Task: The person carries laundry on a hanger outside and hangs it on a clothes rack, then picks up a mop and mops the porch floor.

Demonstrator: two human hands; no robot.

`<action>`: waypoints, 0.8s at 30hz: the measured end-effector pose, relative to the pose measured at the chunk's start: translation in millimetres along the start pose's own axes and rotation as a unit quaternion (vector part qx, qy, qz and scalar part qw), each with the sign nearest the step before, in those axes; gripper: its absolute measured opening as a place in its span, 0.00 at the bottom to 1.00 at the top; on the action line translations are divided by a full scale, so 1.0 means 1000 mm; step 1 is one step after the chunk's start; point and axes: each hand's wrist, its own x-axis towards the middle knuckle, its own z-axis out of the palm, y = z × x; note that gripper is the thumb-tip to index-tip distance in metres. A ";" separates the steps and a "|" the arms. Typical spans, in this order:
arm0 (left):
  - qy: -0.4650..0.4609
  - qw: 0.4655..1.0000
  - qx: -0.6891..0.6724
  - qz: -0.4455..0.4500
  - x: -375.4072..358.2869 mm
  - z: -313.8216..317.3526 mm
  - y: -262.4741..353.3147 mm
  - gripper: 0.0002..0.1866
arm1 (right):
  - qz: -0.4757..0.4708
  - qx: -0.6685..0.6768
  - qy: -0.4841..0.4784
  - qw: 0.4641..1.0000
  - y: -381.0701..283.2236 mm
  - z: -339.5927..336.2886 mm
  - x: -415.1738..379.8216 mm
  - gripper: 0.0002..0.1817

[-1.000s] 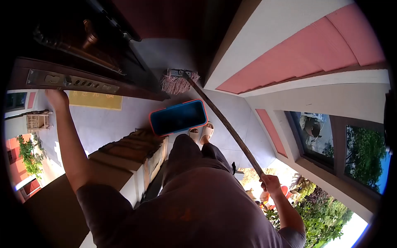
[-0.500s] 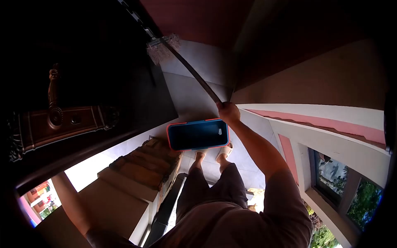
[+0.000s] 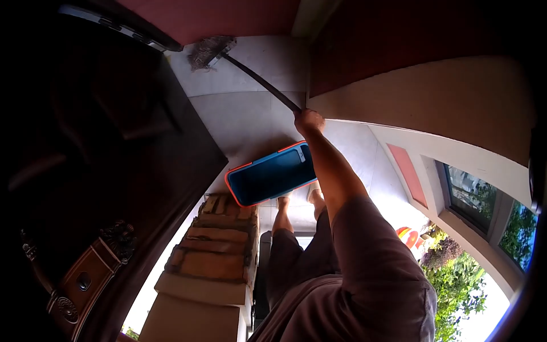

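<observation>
My right hand (image 3: 309,121) is closed around the dark handle of a mop (image 3: 259,78). The handle runs away from me to the upper left, where the stringy grey mop head (image 3: 211,53) lies on the pale tiled floor (image 3: 242,122) near the red wall. Below my right forearm is a blue rectangular bucket (image 3: 273,172) with an orange-red rim, in front of my feet. The forearm covers its right end. A small pale mark shows on its inner wall. My left hand is out of view.
A dark door (image 3: 188,137) with an ornate bronze handle plate (image 3: 85,279) stands open on the left. Beside my legs is a brick-topped ledge (image 3: 211,251). A cream wall (image 3: 421,102) and a window (image 3: 470,185) are on the right, with plants (image 3: 456,285) behind.
The mop head now shows farther left, away from the door's edge. My view has turned, so the door and bucket appear tilted. My left forearm has left the view.
</observation>
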 end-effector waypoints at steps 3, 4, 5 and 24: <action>-0.003 1.000 -0.010 -0.003 0.009 0.000 0.003 0.12 | 0.053 0.011 -0.027 0.998 0.053 0.011 -0.024 0.22; -0.006 1.000 -0.014 -0.004 0.011 0.000 0.003 0.12 | 0.073 0.013 -0.034 0.997 0.067 0.013 -0.036 0.22; -0.008 1.000 -0.016 -0.004 0.013 0.001 0.003 0.13 | 0.086 0.016 -0.030 0.996 0.078 0.016 -0.050 0.23; -0.039 0.994 -0.100 -0.017 0.037 -0.028 0.023 0.14 | 0.096 0.023 -0.137 0.986 0.253 -0.030 -0.261 0.25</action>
